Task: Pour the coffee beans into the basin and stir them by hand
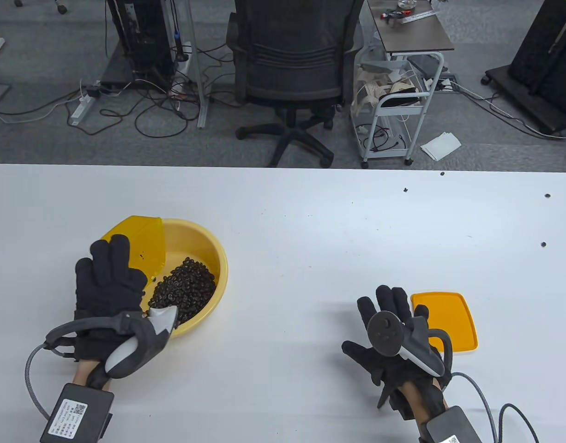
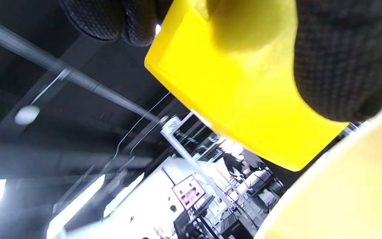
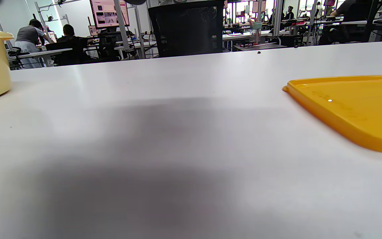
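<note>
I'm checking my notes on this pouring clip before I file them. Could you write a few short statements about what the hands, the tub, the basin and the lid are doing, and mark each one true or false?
1. The left hand grips the translucent yellow plastic tub, tipped over the pale yellow round basin. True.
2. The basin holds no dark coffee beans. False: a pile of beans lies inside it.
3. The right hand holds the flat orange plastic lid. False: the lid lies on the white table beside that open hand.
4. A few stray beans lie near the table's far right edge. True.
</note>
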The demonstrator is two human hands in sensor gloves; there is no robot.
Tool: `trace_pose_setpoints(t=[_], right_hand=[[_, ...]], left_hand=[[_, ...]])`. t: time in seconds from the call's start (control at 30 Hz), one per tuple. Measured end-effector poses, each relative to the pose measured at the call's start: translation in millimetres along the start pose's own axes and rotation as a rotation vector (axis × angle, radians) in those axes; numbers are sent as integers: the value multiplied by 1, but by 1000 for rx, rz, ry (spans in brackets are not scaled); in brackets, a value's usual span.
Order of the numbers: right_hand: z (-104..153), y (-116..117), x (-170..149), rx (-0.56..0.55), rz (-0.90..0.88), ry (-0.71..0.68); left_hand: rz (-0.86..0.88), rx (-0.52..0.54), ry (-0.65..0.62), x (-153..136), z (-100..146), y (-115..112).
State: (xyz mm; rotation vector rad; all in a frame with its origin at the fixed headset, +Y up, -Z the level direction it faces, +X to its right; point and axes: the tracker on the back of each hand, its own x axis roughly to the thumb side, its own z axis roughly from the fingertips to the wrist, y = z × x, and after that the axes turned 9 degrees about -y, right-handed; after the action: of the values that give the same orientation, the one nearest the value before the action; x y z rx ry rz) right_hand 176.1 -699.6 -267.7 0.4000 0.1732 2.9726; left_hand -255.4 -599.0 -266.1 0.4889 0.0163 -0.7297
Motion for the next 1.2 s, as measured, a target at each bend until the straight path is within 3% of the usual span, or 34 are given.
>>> trace_pose_setpoints(t=[0.13, 0.3, 0.57, 0.9, 1.2], right_hand=[[0, 1, -2, 5, -9, 16], [-1, 3, -7, 16, -22, 48], [-5, 7, -16, 38, -26, 97], [-7, 10, -17, 57, -26, 119], [-7, 15, -14, 83, -12, 105]], left_hand=[[248, -48, 198, -43, -7, -16], [598, -120, 472, -88, -9, -68], [821, -229, 669, -111, -8, -152], [954, -377, 747, -102, -7, -239], [883, -506, 661, -74, -7, -263]])
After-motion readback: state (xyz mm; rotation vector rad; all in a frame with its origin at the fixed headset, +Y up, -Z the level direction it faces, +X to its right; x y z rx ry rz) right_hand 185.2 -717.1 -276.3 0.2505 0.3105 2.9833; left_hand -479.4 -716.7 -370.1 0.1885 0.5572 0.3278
